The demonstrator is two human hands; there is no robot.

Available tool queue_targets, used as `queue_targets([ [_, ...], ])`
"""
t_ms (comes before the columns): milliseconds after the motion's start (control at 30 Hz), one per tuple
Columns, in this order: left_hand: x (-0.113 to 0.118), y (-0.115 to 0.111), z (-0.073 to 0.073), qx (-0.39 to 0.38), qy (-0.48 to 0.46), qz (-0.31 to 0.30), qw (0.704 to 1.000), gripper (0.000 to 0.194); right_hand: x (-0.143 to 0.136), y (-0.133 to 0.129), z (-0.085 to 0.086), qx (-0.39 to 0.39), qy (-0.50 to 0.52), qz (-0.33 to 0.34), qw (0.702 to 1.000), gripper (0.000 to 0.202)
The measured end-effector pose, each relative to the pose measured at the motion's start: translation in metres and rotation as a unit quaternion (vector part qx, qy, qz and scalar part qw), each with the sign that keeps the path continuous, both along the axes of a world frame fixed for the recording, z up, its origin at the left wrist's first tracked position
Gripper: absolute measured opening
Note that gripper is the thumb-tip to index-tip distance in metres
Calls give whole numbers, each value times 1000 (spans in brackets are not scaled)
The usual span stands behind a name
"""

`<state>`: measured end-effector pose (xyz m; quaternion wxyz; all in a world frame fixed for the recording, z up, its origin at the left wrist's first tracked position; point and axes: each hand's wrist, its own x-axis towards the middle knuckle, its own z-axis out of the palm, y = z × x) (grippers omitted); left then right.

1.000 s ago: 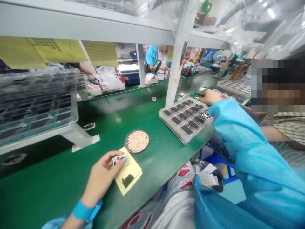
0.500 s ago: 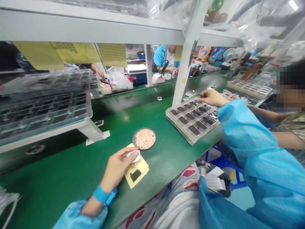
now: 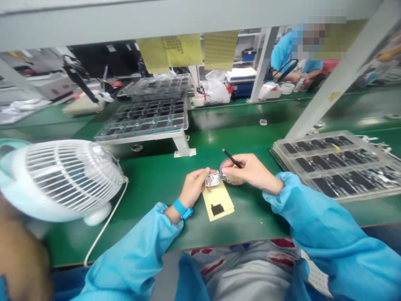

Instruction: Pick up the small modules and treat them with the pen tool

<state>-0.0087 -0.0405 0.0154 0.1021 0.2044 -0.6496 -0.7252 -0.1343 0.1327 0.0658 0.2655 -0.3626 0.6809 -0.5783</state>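
My left hand is closed on a small white part, pinched between thumb and fingers above the yellow paper sheets. A black rectangular piece lies on the near end of the sheets. Close by on the right, my right hand is closed round a slim black pen-like tool, its tip pointing up and left. Something small and silvery shows at the right fingertips beside the white part; I cannot make out what. Partly hidden behind the right hand is a round dish of beige granules.
Stacked trays of dark flat parts stand at the right. More trays rest on a raised white shelf at the back left. A white fan with its cord occupies the left, and a slanted post rises at right. A co-worker sits opposite.
My right hand has moved from the tray stack to beside my left hand, bringing the black tool. My left hand still holds the white part. The view has turned left, showing the fan.
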Motion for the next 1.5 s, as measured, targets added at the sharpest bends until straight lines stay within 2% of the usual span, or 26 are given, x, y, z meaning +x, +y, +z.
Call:
queue_targets([
  [100,1,-1,1,34,37,-5,999,43,4,-3,-18,15,-70,12,997,31],
  [200,3,0,3,56,59,-18,996,44,8,-2,-26,31,-78,10,996,28],
  [467,7,1,5,10,65,-29,997,42,14,-6,-34,25,-35,-8,999,30],
  [633,8,3,7,-11,69,-40,997,42,14,-7,-32,35,-41,-25,998,30],
  [800,8,9,7,-8,84,-63,994,56,15,-8,-33,29,-36,-48,998,30],
  [900,8,11,4,-88,89,-42,991,55,15,-10,-35,22,-24,-58,998,30],
  [1033,8,11,7,-233,118,-13,965,41,16,-11,-35,23,-27,-67,997,31],
  [1133,8,11,12,-269,132,-4,954,37,17,-10,-34,29,-26,-62,997,33],
  [1200,8,11,11,-238,127,-1,963,38,18,-10,-34,13,3,-78,997,28],
  [1300,8,11,7,-114,106,-24,988,48,20,-11,-38,-38,33,-112,992,30],
  [1400,8,11,5,4,91,-54,994,56,20,-14,-44,-68,-10,-68,995,33],
  [1500,8,11,6,35,84,-50,995,50,20,-17,-48,-79,-38,-48,995,28],
])
